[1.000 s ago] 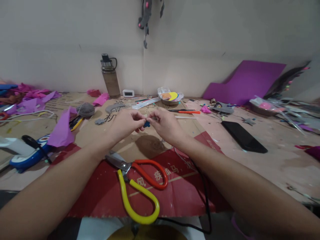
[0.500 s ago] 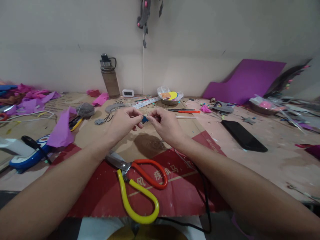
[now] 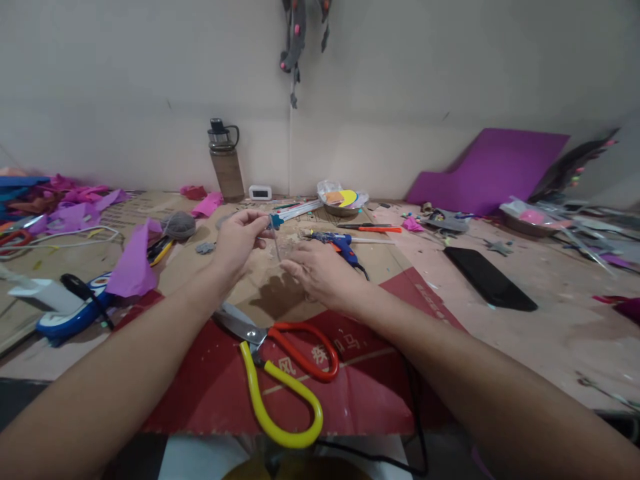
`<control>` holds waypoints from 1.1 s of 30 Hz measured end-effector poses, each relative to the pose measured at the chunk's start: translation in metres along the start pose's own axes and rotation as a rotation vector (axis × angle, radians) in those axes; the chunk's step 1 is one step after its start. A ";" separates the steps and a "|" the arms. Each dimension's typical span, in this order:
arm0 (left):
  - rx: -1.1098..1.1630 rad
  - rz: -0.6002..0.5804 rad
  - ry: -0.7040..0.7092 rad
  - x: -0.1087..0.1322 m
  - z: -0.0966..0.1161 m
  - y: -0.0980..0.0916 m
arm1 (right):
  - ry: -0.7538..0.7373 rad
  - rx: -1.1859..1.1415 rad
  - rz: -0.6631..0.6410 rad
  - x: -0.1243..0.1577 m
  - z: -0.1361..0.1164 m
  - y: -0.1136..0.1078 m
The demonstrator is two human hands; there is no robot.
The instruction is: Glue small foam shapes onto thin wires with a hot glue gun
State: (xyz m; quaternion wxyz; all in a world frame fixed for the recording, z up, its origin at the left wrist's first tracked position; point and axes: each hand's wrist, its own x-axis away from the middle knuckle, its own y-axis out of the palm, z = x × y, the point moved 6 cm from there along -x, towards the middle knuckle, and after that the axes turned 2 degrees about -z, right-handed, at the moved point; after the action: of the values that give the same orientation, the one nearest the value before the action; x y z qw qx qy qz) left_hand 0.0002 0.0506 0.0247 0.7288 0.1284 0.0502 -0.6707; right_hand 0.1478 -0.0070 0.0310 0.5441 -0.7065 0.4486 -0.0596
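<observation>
My left hand [image 3: 243, 241] is closed in a pinch on a small blue felt piece [image 3: 276, 221], whose outline I cannot fully make out. From that piece a thin grey strand of yarn [image 3: 277, 247] runs down towards my right hand [image 3: 320, 270]. The right fingers are closed at the strand's lower end, low over the cardboard. Just behind them lies a blue glue gun [image 3: 345, 248], partly covered by the hand. Nearer to me, large scissors [image 3: 260, 337] with red and yellow handles lie with blades apart under my left forearm.
Red-and-brown cardboard [image 3: 360, 393] covers the table's middle. A black phone [image 3: 490, 279] lies to the right. Grey yarn [image 3: 179, 225], purple felt [image 3: 134, 260] and a blue-and-white item [image 3: 75, 317] are on the left. A bottle [image 3: 226, 163] and a bowl [image 3: 343, 210] stand at the back.
My hands have parted: the left keeps the blue felt piece and has risen slightly, the right has moved down along the strand. The glue gun behind them has come into view.
</observation>
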 end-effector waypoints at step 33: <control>-0.018 0.020 -0.038 -0.003 -0.012 -0.008 | 0.606 -0.866 0.400 0.021 0.095 -0.025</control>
State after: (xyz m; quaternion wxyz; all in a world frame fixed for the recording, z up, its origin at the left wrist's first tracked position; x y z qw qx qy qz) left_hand -0.0068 0.0558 0.0132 0.7372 0.1099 0.0412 -0.6654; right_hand 0.2285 0.0463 0.0050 0.0520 -0.7178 0.6934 0.0340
